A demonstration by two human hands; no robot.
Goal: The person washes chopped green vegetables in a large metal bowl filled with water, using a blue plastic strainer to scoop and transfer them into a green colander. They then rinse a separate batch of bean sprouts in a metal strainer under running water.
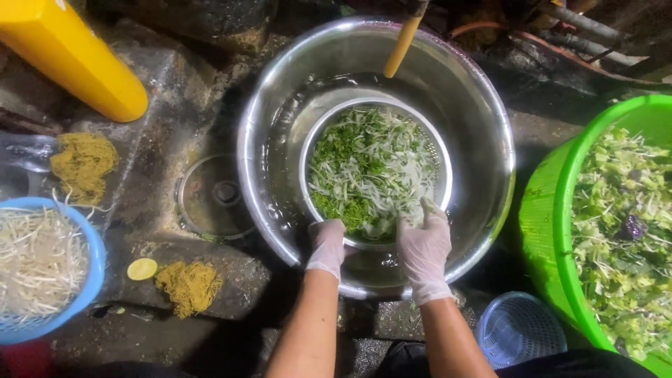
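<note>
green and white shredded greens in a silver colander, white gloves on both hands, a bright green tub, a blue basket, a yellow pipe.

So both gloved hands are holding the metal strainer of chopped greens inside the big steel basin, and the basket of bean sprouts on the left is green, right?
Not quite: the head view shows the bean sprout basket is blue, not green. The rest holds: the left hand and right hand, both gloved, grip the metal strainer of chopped greens inside the steel basin.

Colander of greens inside the steel basin, sprout basket far left, tub at right.
</note>
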